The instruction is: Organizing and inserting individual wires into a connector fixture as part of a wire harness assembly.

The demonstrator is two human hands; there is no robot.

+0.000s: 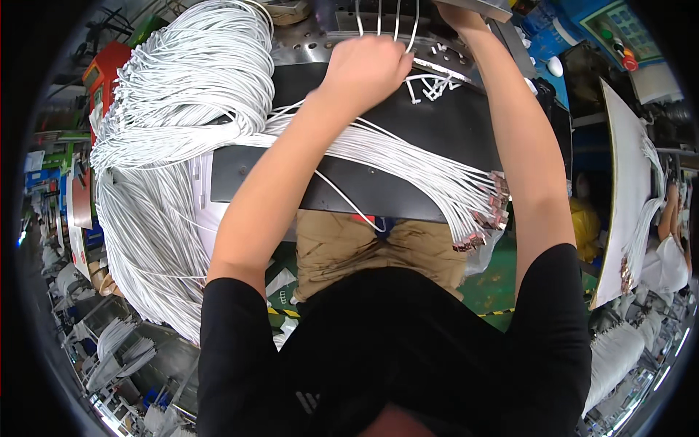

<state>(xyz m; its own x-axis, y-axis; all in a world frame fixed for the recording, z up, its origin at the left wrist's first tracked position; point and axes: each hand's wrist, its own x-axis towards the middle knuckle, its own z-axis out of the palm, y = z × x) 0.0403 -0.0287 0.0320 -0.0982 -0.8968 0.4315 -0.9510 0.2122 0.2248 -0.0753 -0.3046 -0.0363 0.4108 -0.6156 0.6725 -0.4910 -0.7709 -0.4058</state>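
My left hand (370,67) is closed at the far side of the black work surface (451,138), with several white cables (379,18) fanning out beyond its knuckles. At the top edge, my right hand (459,16) reaches up beside a grey metal part (489,7); its fingers are hidden. Under my left forearm runs a bundle of white cables (393,154) whose ends, at the right, carry small brown-and-metal connectors (495,207). Short white cut-off pieces (437,87) lie to the right of my left hand.
A large coil of white cables (196,65) is heaped at the left, and more cable lengths (149,240) hang down below it. Beyond the work surface stands a perforated metal machine bed (309,51). A pale board (619,197) with cables leans at the right.
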